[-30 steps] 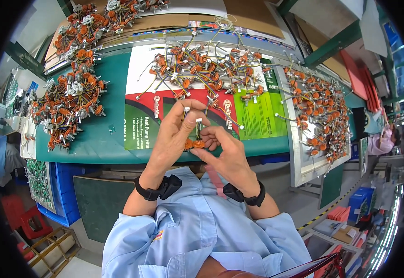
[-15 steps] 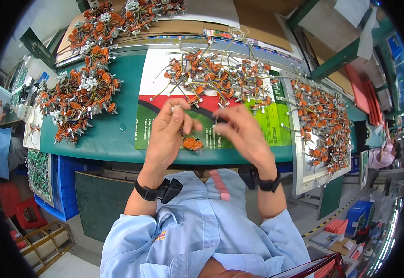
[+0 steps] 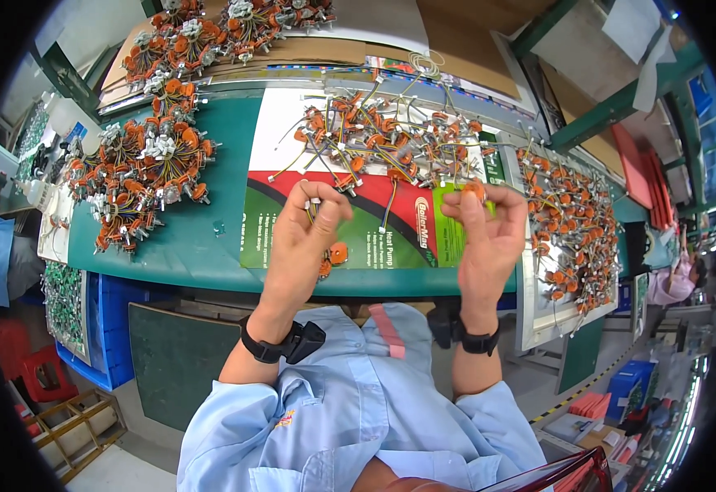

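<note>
My left hand (image 3: 292,242) is closed on the white connectors of a few wired orange disc components (image 3: 337,253), whose orange ends hang below the fingers. To its right, my right hand (image 3: 489,246) pinches one orange disc component (image 3: 474,189) between thumb and fingers, its wires mostly hidden. Both hands are raised over a printed sheet (image 3: 350,234) in green, red and white on the green tabletop (image 3: 210,238). Just beyond them lies a loose pile of the same wired components (image 3: 391,139), leads pointing every way.
Tied bundles of wired components (image 3: 145,176) cover the table's left part, with more bundles (image 3: 202,45) on the cardboard behind. At right, a pale-rimmed tray (image 3: 529,316) holds many loose ones. A green post (image 3: 620,102) slants at the back right. Blue crates (image 3: 112,328) stand below left.
My right hand has moved right, away from the left, and now pinches an orange component. My left hand stays nearly in place with its parts hanging.
</note>
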`<state>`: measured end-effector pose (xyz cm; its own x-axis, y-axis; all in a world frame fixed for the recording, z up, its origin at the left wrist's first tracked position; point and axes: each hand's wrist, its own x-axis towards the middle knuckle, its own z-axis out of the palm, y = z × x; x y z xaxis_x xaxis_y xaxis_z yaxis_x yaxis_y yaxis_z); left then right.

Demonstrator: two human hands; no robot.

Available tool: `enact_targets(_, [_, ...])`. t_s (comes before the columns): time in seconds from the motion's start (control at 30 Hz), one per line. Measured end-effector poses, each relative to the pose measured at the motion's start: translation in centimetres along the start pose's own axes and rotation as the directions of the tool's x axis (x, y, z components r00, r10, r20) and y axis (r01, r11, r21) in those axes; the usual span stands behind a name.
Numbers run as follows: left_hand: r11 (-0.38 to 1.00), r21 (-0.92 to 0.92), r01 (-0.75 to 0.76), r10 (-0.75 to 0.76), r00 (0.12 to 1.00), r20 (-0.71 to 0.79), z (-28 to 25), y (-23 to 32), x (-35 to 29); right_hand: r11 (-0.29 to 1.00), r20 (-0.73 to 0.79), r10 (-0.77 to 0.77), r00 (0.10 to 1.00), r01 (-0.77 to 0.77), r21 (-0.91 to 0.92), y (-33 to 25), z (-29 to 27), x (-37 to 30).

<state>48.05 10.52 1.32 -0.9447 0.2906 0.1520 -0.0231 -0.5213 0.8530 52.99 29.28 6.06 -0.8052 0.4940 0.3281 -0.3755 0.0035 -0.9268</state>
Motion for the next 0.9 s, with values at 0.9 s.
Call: enact_targets(0.9, [0.990,0.139,-0.002,-0.001,1.000,0.019,-1.7,3.2,0.1,0.741,0.320,0.016,0.947,0.203,-0.640,3.1,0.9,6.6])
